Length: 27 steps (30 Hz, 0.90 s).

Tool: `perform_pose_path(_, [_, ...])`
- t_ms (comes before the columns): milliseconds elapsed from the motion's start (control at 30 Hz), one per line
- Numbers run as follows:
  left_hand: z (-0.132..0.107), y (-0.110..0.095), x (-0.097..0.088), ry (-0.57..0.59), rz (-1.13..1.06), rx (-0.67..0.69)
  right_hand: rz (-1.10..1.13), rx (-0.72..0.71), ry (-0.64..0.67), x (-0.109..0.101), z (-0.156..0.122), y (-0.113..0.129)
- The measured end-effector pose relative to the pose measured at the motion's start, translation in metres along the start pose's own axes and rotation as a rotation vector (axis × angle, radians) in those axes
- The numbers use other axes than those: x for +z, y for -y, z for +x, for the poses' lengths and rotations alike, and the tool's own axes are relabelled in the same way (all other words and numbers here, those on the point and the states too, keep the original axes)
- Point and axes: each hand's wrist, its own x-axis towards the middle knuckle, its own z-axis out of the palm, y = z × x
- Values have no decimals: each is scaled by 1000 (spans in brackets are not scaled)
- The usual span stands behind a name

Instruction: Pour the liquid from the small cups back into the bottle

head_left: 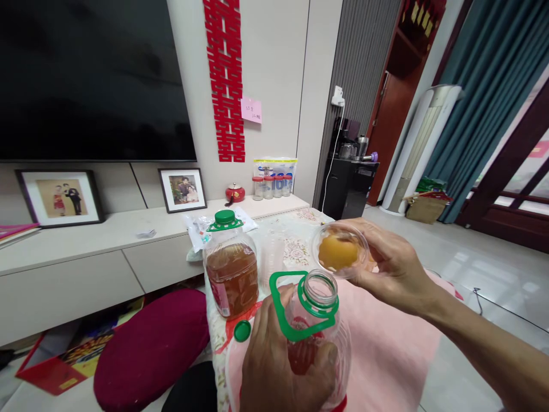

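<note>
My left hand (278, 360) is wrapped around a clear plastic jug (315, 337) with a green handle ring and an open mouth, held upright. Its green cap (242, 331) lies on the table just left of my hand. My right hand (394, 269) grips a clear plastic cup (339, 249) holding amber liquid, tilted toward the jug's mouth and just above it. A second jug (231, 274), capped in green and about half full of amber oil, stands to the left on the table.
The table carries a pink cloth (386, 349) and a floral cover. An empty clear cup (273, 252) stands behind the jugs. A dark red cushion (150, 343) lies on the floor at left. A long cabinet (86, 257) with framed photos runs under a television.
</note>
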Motion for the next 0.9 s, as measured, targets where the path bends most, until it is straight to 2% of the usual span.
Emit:
perform_pose_path(367, [-1, 3, 1, -20, 24, 3, -32, -109, 25, -6, 8, 4])
perform_pose_path(567, [2, 7, -10, 122, 44, 36, -49, -166, 20, -7, 10, 4])
perform_pose_path(667, [3, 9, -13, 109, 37, 35, -66, -175, 25, -8, 11, 4])
perform_pose_path(733, [3, 9, -12, 143, 34, 39, -79, -180, 28, -9, 11, 5])
perform_pose_path(800, [2, 6, -10, 132, 28, 40, -86, -190, 31, -10, 12, 6])
perform_pose_path(900, [1, 0, -7, 53, 30, 28, -90, -198, 36, -10, 13, 6])
